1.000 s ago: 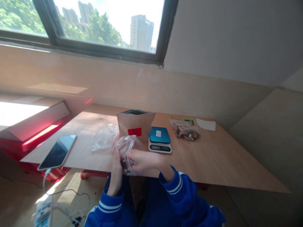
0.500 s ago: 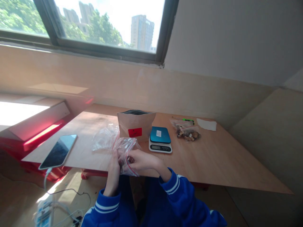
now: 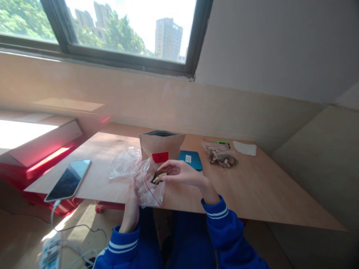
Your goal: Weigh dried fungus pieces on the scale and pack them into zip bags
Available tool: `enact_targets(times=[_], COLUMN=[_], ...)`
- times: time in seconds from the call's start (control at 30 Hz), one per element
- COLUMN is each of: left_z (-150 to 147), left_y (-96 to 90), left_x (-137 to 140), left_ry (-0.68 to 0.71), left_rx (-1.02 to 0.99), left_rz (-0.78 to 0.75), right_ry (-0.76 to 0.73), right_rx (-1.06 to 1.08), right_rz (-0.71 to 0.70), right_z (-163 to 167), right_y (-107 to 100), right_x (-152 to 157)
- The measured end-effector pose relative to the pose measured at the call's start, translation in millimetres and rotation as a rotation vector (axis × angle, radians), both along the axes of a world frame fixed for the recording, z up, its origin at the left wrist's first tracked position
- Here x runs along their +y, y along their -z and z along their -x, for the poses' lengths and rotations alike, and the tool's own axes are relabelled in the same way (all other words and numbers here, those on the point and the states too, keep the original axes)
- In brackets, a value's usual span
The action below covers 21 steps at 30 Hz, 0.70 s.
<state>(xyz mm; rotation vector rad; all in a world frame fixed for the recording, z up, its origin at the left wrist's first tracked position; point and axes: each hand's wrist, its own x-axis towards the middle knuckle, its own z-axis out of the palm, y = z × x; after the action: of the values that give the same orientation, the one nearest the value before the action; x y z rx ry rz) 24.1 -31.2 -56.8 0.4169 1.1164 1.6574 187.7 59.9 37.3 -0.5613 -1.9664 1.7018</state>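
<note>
Table (image 3: 260, 190): near edge passes just beneath both hands, far edge runs along the wall (image 3: 224, 112); the widest stretch of bare wood extends right from the right forearm. A phone (image 3: 68, 180) lies at the left end, its lower end projecting slightly past the near edge. Right hand (image 3: 185, 173) pinches a dark-and-pale piece (image 3: 158, 178) between thumb and fingers, at the upper right of a zip bag (image 3: 151, 197); contact with the plastic cannot be told. Left hand (image 3: 134, 191) grips that bag along its left side. Clear bags (image 3: 123, 164) lie flat to the left. Beyond, a paper pouch (image 3: 159, 144) stands upright, mouth open, contents hidden; a blue-topped scale (image 3: 193, 159) sits just right of it, partly covered by the right hand. Farther right, filled bags (image 3: 223, 158) contain brown pieces.
</note>
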Motion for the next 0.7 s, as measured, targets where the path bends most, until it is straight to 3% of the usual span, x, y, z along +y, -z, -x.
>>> enact_targets(times=[0.13,0.27,0.33,0.47,0.7], left_z=[4,5,6,10,21], left_y=[2.0,-2.6,-4.1,0.3,9.6], left_x=[-1,-3,-3,-3,-2], left_ry=[0.026,0.03,0.03,-0.001,-0.081], left_rx=[0.007,0.012,0.025,0.036,0.117], left_rz=[0.038,0.068,0.073,0.041,0.066], right_ry=[0.237,0.497,0.525,0.436,0.432], right_rx=[0.108,0.12,0.054,-0.131,-0.123], right_rz=[-0.205,-0.545,-0.709,-0.91,-0.969], right_z=[-2,10,19,32,30], right_y=[-33,-68,-78,-75,-48], right_x=[18,41,49,57,49])
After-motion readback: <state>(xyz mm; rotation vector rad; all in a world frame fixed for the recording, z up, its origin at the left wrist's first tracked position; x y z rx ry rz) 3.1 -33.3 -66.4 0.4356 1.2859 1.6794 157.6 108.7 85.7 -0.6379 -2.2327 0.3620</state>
